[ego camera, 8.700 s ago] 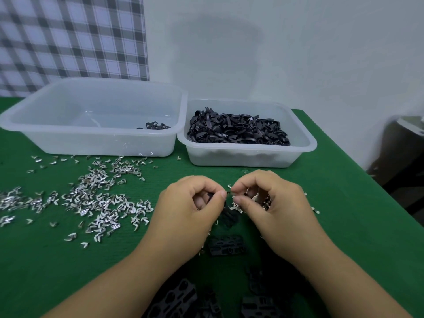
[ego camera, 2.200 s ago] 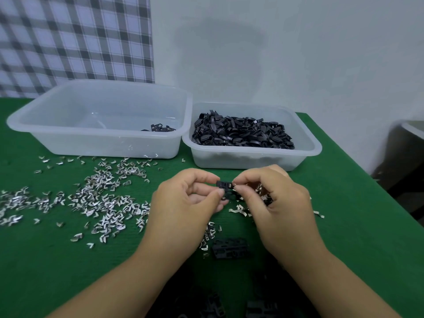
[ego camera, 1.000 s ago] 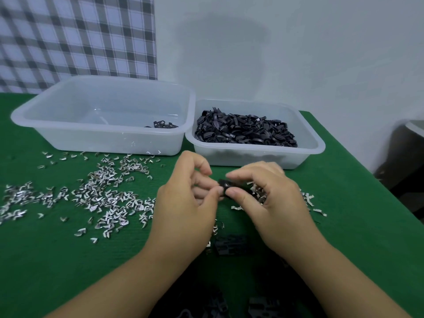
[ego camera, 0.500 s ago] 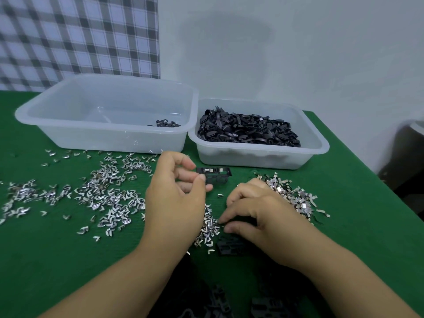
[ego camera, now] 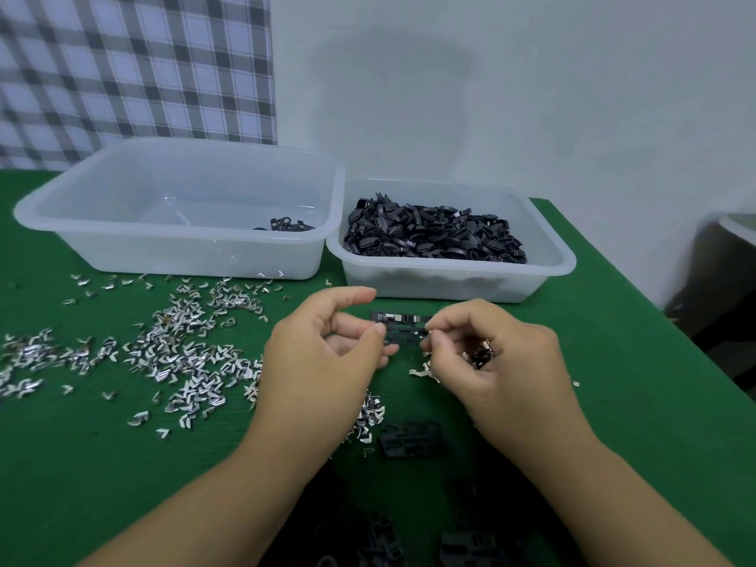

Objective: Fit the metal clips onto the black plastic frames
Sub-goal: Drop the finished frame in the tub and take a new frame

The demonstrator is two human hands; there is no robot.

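My left hand [ego camera: 323,362] pinches a small black plastic frame [ego camera: 403,328] by its left end, held just above the green table. My right hand [ego camera: 491,362] is at the frame's right end, with thumb and forefinger pinching a small metal clip [ego camera: 429,331] against it. More clips seem tucked in the right palm. Loose metal clips [ego camera: 176,354] lie scattered over the table to the left. Another black frame [ego camera: 411,439] lies flat on the table below my hands.
A large clear tub [ego camera: 184,247] at the back left holds a few black frames. A smaller tub [ego camera: 450,276] beside it is heaped with black parts. More black frames [ego camera: 470,546] lie at the near edge. The table's right edge [ego camera: 654,304] drops off.
Half a second ago my right hand was down on the table by the clips. It has come up to the frame's right end with a clip. The left hand keeps holding the frame.
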